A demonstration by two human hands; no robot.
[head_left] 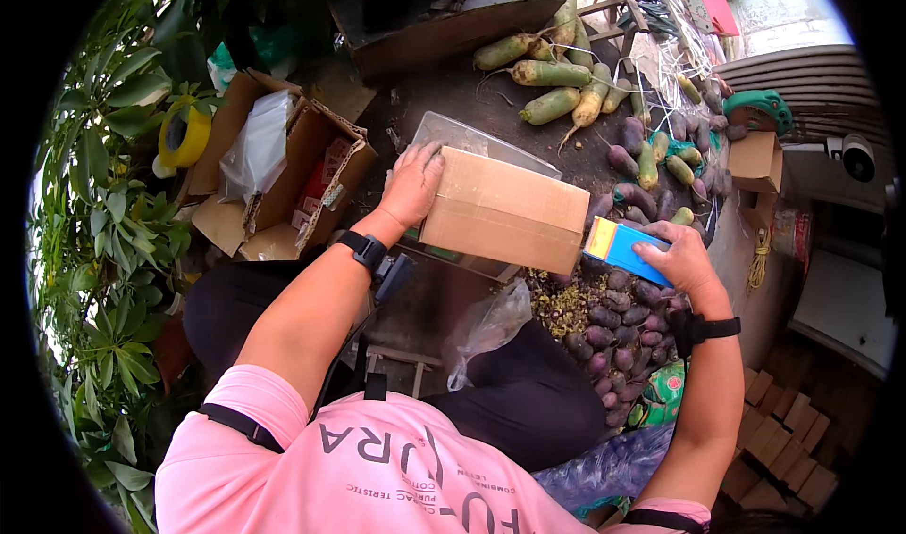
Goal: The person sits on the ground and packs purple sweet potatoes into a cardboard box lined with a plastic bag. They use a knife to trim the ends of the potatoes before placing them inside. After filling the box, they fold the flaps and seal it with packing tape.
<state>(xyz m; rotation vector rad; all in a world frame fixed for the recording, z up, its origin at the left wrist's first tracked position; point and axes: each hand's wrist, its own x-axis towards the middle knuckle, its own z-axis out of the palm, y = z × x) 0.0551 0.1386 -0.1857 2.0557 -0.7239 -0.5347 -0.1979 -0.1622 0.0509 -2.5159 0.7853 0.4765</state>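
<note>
A closed brown cardboard box (506, 207) lies before me, slightly tilted, over a clear plastic container (488, 141) whose edges show behind and below it. My left hand (414, 184) steadies the box at its left end, with the fingers over the upper corner; the thumb is hidden. In my right hand (679, 254) is a flat blue object (630, 251) with a yellow-and-orange end. That end points at the box's right end and lies close to it; I cannot tell whether they touch.
Green radishes (552, 74) lie at the back, dark purple root vegetables (623, 322) at the right. An opened carton (311, 173) with clear bags (262, 138) stands left, near a yellow tape roll (184, 136) and leafy plants (120, 307). A plastic bag (488, 325) hangs by my knee.
</note>
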